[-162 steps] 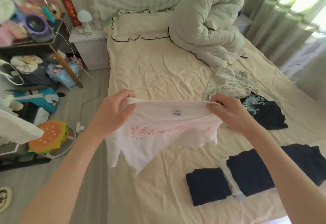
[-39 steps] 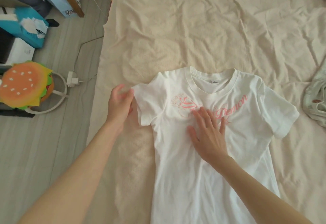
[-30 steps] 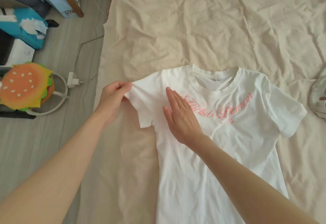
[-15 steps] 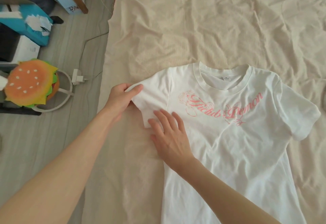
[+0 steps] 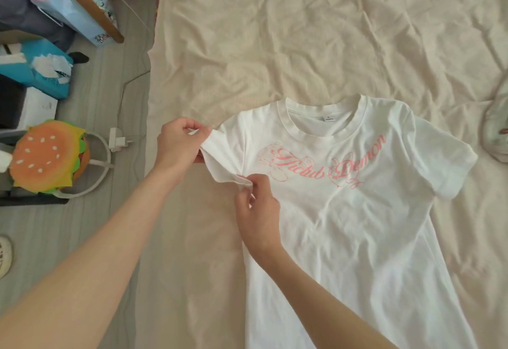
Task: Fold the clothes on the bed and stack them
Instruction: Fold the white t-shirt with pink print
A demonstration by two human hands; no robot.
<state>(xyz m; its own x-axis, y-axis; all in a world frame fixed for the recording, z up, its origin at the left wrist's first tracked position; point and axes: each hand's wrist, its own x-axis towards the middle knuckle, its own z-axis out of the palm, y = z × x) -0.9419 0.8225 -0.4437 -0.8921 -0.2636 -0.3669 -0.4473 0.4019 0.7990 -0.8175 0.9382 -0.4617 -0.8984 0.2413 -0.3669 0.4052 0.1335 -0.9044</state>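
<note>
A white T-shirt (image 5: 357,211) with pink lettering lay face up on the bed (image 5: 275,46), collar toward the headboard side, body running down toward the viewer. The left hand (image 5: 178,150) pinched the outer edge of the near sleeve (image 5: 222,150), its grip closed on the hem; the right hand (image 5: 258,211) pinched the cloth at the underarm, its grip likewise closed on fabric. Holding the sleeve at two points probably served to pull it taut and flat, or to start turning it inward over the chest, before the body was folded. The far sleeve (image 5: 450,172) lay spread and untouched. A pale crumpled garment (image 5: 497,139) showed at the right edge, apart from the shirt. On the floor (image 5: 82,238) beside the bed stood a burger-shaped cushion (image 5: 46,156) and a white plug (image 5: 116,139) with its cable.
</note>
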